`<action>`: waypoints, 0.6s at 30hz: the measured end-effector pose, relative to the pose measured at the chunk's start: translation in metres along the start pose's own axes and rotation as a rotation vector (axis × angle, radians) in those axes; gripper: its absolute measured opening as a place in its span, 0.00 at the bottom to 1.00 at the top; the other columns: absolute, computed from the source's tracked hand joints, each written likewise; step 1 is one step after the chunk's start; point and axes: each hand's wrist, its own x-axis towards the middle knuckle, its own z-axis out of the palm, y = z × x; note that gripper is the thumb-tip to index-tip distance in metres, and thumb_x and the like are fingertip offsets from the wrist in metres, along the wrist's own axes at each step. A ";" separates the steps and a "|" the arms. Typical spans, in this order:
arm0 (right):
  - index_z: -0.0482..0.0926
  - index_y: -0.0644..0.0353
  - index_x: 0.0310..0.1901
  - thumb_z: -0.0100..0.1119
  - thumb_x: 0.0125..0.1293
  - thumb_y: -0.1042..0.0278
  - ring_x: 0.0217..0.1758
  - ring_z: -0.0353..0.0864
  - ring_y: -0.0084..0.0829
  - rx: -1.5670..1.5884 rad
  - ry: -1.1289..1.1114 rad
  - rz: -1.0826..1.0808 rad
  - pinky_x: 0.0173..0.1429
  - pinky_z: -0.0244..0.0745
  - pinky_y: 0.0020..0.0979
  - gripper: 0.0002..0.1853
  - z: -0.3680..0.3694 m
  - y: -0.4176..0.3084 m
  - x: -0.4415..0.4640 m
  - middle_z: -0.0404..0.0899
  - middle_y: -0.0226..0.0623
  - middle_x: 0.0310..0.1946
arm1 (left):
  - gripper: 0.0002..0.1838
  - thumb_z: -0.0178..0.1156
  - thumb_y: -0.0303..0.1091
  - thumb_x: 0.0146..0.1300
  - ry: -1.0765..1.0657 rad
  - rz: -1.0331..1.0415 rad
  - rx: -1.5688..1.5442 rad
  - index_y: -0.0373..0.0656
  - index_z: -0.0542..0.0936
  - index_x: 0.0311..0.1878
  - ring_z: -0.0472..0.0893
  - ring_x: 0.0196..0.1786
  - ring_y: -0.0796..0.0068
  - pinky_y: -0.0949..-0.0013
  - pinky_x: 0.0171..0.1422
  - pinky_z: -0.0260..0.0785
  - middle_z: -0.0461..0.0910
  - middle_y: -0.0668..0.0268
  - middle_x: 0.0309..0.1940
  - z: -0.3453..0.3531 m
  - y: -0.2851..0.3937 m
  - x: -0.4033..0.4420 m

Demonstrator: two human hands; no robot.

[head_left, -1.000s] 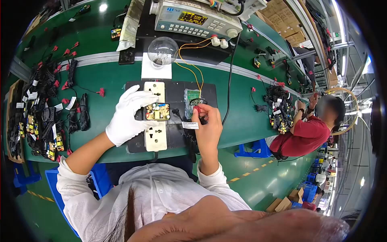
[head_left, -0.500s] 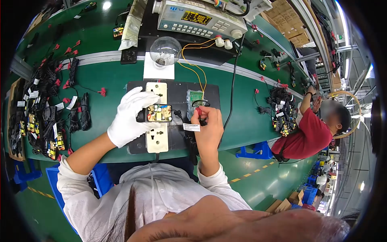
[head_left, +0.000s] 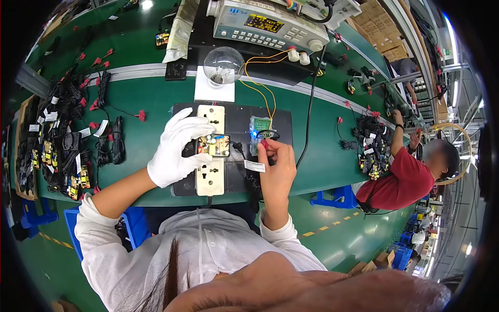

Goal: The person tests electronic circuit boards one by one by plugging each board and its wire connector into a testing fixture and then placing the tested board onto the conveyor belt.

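Note:
My left hand, in a white glove, grips a small open circuit board in a black frame between thumb and fingers. That board sits over the middle of a cream socket strip on a black panel. My bare right hand pinches a red connector against the lower end of a green test board, where a blue light glows. Whether the connector is fully seated is hidden by my fingers. A white label and a black cable hang beside my right hand.
A glass bulb stands on white paper behind the panel. A bench meter sits on the shelf, its yellow wires reaching the green board. Cabled boards lie piled at left and right. A person in red works at right.
The blue light on the green board has come on, and the meter's display digits have changed. The whole view has shifted slightly; both hands keep their grips.

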 end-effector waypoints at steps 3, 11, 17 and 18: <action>0.79 0.64 0.41 0.69 0.58 0.74 0.29 0.78 0.25 0.011 0.007 0.010 0.34 0.75 0.26 0.11 0.001 0.001 0.000 0.78 0.36 0.33 | 0.28 0.72 0.41 0.48 -0.006 0.006 -0.015 0.44 0.78 0.54 0.76 0.60 0.60 0.48 0.75 0.52 0.81 0.64 0.51 0.000 -0.001 0.000; 0.79 0.65 0.40 0.69 0.59 0.74 0.29 0.78 0.25 0.048 0.011 0.020 0.35 0.75 0.26 0.10 0.001 0.001 0.000 0.78 0.36 0.32 | 0.27 0.64 0.53 0.59 -0.020 0.022 0.008 0.40 0.77 0.52 0.76 0.60 0.55 0.46 0.75 0.53 0.81 0.58 0.50 -0.001 -0.002 0.001; 0.79 0.65 0.40 0.69 0.58 0.74 0.29 0.78 0.26 0.041 0.007 0.020 0.35 0.75 0.27 0.10 0.000 0.000 0.000 0.78 0.36 0.32 | 0.26 0.71 0.42 0.50 -0.013 -0.007 -0.007 0.43 0.79 0.52 0.76 0.61 0.59 0.48 0.76 0.52 0.82 0.63 0.50 -0.001 0.000 0.001; 0.79 0.64 0.40 0.69 0.58 0.75 0.29 0.78 0.25 0.043 0.012 0.012 0.35 0.75 0.27 0.10 0.000 0.000 0.000 0.78 0.36 0.32 | 0.26 0.71 0.42 0.50 -0.008 -0.004 -0.003 0.43 0.79 0.52 0.76 0.60 0.59 0.48 0.76 0.52 0.82 0.63 0.50 -0.001 0.000 0.001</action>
